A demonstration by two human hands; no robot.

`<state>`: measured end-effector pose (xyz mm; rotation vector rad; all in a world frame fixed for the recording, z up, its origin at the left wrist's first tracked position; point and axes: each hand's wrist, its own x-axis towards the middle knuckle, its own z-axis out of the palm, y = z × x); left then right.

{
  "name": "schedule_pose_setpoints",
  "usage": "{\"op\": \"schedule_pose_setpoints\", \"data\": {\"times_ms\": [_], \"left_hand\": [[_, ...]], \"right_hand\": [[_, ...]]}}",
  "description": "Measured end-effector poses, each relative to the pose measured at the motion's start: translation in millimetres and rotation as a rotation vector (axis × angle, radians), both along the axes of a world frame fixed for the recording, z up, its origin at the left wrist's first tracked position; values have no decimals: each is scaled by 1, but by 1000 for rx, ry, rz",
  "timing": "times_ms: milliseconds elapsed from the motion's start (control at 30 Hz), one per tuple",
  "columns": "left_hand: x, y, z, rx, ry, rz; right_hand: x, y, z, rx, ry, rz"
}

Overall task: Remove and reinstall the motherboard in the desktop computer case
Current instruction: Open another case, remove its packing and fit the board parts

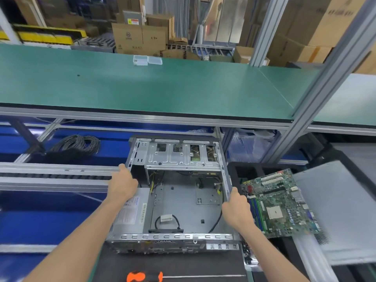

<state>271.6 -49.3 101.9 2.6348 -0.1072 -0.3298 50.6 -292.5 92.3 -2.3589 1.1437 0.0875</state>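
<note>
green printed-circuit motherboard point(281, 204), square, white socket near centre, white and black slots at far edge: out of the case, lying flat just right of the open grey sheet-metal desktop case point(175, 200), partly on a black foam tray point(236, 169). touching neither hand.

case: side panel off, floor bare, loose black cables point(215, 222) and a white connector point(166, 218) trailing across the floor; silver power supply box point(132, 212) at left inside; drive cage point(181, 157) at far end.

left hand point(123, 185): curled over the case's left wall, gripping it. right hand point(236, 210): fingers wrapped on the case's right wall, between case and motherboard, just beside the board's near-left edge.

judged stage: removal done, reinstall not yet begun.

risks, judged: shifting the case could knock the right wrist into the board and slide it off the tray; loose cables could get trapped under the board on refit; sharp sheet-metal edges under the fingers.

further out from the case: orange-and-black-handled screwdriver point(146, 276) in front; coil of black cable point(77, 143) far left; green bench mat point(142, 88) beyond, with clear plastic boxes point(147, 60).
</note>
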Motion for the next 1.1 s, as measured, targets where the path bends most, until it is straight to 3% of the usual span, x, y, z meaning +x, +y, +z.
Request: {"op": "schedule_pose_setpoints", "data": {"times_ms": [267,400,533,800,1100], "left_hand": [[-19,-2,-2,40,-199,-131],[-30,4,-6,177,-356,-228],[-50,12,-9,122,-504,-389],[-91,26,-10,54,-352,-560],[-137,32,-9,-31,-355,-686]], "right_hand": [[-4,4,3,-72,24,17],[-5,6,6,-131,-15,55],[-12,14,6,-222,-79,162],[-36,34,12,-422,-126,331],[-79,55,-1,-392,-255,481]]}}
